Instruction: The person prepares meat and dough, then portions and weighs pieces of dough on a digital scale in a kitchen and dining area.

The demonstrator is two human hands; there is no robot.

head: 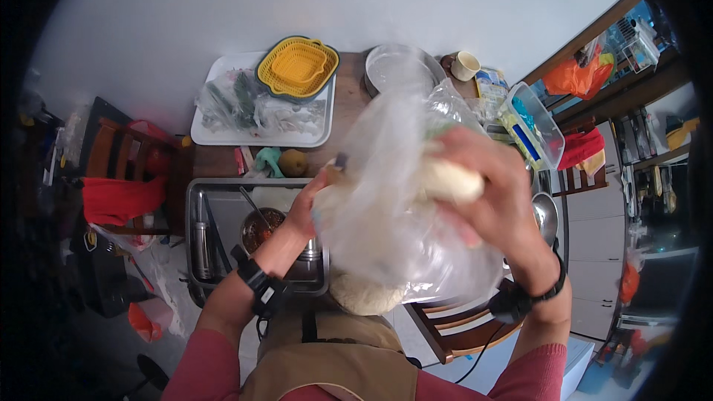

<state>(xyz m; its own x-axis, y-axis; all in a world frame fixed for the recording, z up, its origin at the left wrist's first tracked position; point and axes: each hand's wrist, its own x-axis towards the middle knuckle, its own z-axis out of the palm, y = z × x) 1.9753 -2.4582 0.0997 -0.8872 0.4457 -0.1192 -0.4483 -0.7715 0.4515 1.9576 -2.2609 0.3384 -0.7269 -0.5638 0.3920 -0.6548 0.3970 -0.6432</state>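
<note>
In front of me, my left hand [305, 207] grips the left side of a clear plastic bag [379, 178], which is blurred. Opposite it, my right hand [498, 195] is closed around a pale, rounded piece that looks like dough [454, 181], at the bag's right side. Whether that piece lies inside the bag or against its outside, I cannot tell. More clear plastic [445, 256] hangs below my right hand. Close to my body sits a round pale mass, apparently dough [369, 294], partly covered by the bag.
At left, a grey metal tray [192, 234] holds a bowl of reddish-brown mixture [262, 229] with a utensil and a steel cylinder [203, 250]. Behind stand a white tray [220, 136] with bagged greens, yellow baskets [298, 64], a round pan [398, 61] and a plastic box [548, 128].
</note>
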